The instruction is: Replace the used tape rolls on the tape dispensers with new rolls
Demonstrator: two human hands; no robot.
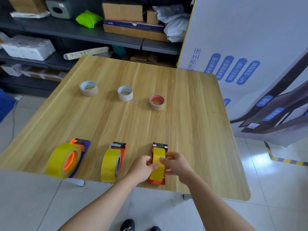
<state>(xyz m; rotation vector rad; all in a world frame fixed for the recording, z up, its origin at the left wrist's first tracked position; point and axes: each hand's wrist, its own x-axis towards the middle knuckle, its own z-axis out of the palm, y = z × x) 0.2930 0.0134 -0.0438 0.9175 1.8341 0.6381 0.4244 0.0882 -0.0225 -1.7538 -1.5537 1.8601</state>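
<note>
1. Light wooden table (183,114), rounded corners, carrying all the items.
2. Three wide yellow tape rolls, standing along the near edge from 7 to 5 o'clock. The right yellow roll (156,170) is sitting in the orange metal dispenser (156,181) at 5 o'clock.
3. Left hand (142,165) is pinching that roll's left face, thumb and fingers curled. Right hand (176,164) is curling round its right face.
4. Three thin, nearly spent rolls are lying flat at 11 (89,89), 12 (125,93) and 1 o'clock (157,102).

Handling: the last new roll is probably being seated. Keeping both grips level, pressing the core squarely onto the hub and steadying the dispenser near the table edge are advisable.
</note>
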